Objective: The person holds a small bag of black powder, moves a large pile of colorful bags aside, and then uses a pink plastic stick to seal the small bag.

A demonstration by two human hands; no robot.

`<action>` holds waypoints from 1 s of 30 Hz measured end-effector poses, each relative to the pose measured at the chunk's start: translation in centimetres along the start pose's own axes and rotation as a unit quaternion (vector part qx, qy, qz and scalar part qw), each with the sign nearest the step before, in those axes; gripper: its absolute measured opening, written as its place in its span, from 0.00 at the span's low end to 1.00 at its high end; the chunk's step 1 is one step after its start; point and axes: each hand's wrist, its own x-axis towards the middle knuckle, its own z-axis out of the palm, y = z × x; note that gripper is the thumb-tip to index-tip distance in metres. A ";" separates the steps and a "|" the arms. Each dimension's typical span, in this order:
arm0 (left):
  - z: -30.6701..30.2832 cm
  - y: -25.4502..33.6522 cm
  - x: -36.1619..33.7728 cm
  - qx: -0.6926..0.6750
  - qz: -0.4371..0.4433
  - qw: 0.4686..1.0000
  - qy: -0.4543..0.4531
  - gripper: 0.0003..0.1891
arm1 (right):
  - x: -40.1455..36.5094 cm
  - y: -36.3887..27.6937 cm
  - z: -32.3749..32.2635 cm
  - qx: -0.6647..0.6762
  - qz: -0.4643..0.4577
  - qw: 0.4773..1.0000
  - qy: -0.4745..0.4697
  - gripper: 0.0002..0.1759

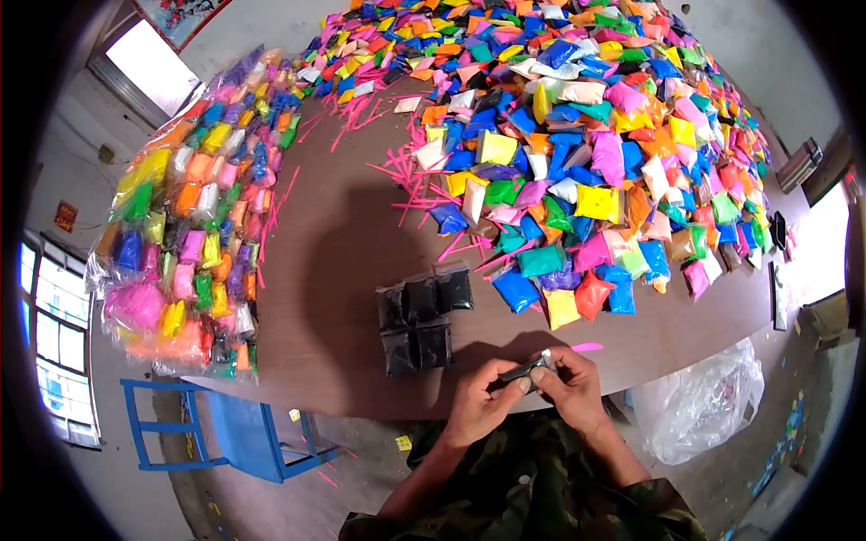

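Note:
Between my two hands, near the table's front edge, is a small black packet (516, 371) in clear wrap. My left hand (487, 397) pinches its left end with thumb and fingers. At its right end, my right hand (570, 388) grips it, and a pale bit of wrapper shows by the fingertips. Left of my hands lie several black packets (420, 311) side by side in two rows on the brown table (334, 298). A pink strip (587, 346) rests on the table just beyond my right hand.
A large heap of colourful packets (595, 162) covers the table's far and right side. Stacked bagged packets (194, 234) line the left edge. Pink strips (415, 185) lie scattered between. A blue chair (239, 433) and a clear plastic bag (699, 406) stand below the front edge.

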 end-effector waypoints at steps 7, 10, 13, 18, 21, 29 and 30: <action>0.1 0.9 -0.3 -0.002 -0.034 0.999 0.001 0.11 | -0.1 0.0 0.0 -0.014 -0.005 1.000 0.007 0.10; -0.1 0.3 -0.3 -0.004 -0.044 0.999 0.004 0.10 | 0.0 0.0 0.3 0.026 -0.028 0.999 -0.020 0.13; 0.1 0.1 -0.3 -0.009 -0.035 0.999 0.008 0.08 | 0.0 0.3 0.1 0.037 -0.016 0.999 -0.030 0.15; -0.3 0.6 -0.1 -0.006 -0.032 0.999 -0.014 0.11 | 0.0 0.5 -0.2 0.010 -0.016 1.000 -0.016 0.13; -0.3 0.3 -0.1 -0.002 -0.045 0.999 -0.007 0.11 | -0.2 0.9 0.3 0.000 -0.034 0.999 0.015 0.11; 0.3 -1.6 -0.5 -0.032 0.016 0.998 0.045 0.06 | -0.1 1.2 0.9 -0.001 -0.073 0.997 0.008 0.15; 0.2 -1.6 -0.6 -0.041 0.012 0.998 0.050 0.06 | 0.0 1.3 0.9 0.000 -0.086 0.996 0.004 0.15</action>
